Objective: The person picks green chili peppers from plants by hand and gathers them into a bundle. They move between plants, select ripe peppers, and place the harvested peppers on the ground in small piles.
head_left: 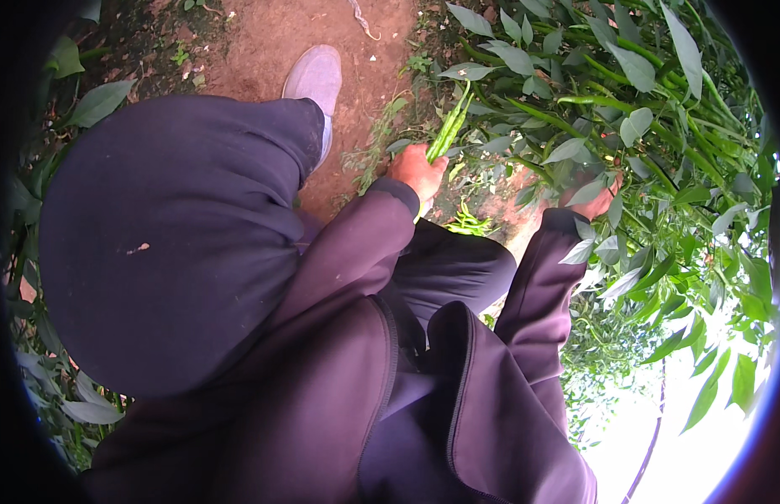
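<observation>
My left hand (pixel 417 172) is closed around a small bunch of long green chili peppers (pixel 451 126), whose tips point away from me. My right hand (pixel 594 196) reaches in among the leaves of a chili plant (pixel 635 129). Leaves cover much of that hand, so its fingers and anything in them are hidden. Many slender green peppers hang on the plant just beyond it, one of them a pale green pepper (pixel 592 101). Below and between my two hands, a small heap of green peppers (pixel 468 222) lies on the ground beside my knee.
My bent leg in dark trousers (pixel 175 220) fills the left side, with a light shoe (pixel 313 79) on the reddish soil path (pixel 251 50). More leafy plants (pixel 87 409) crowd the left edge. A dark thin line (pixel 648 441) crosses the bright lower right.
</observation>
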Available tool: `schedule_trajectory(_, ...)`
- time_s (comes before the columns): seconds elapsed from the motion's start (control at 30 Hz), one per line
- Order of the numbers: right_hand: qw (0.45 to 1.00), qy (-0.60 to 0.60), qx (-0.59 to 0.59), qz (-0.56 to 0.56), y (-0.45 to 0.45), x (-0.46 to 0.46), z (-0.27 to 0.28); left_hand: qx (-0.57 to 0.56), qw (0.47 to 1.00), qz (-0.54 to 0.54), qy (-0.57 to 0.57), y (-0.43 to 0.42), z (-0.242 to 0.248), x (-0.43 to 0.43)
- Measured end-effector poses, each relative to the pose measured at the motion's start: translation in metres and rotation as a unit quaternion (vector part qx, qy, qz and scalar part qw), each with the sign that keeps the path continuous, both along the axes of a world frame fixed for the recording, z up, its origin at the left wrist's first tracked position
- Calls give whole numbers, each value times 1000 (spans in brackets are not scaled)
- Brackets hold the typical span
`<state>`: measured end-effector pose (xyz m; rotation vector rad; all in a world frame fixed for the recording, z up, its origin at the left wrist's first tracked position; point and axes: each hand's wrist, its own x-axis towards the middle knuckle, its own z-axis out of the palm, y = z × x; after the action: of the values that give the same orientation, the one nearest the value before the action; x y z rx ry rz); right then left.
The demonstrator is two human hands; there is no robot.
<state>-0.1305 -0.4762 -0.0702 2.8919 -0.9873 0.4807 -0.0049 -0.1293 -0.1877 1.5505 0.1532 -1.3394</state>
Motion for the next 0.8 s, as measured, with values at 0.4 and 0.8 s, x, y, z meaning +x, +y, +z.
schedule_trajectory(0.4, 979, 65, -180, 67, -18, 5, -3, -1, 1000, 15, 1, -2, -6, -4)
schedule_trajectory(0.8, 879, -347, 283, -166, 63, 52, 10, 16, 1000, -3, -14, -5, -8, -6)
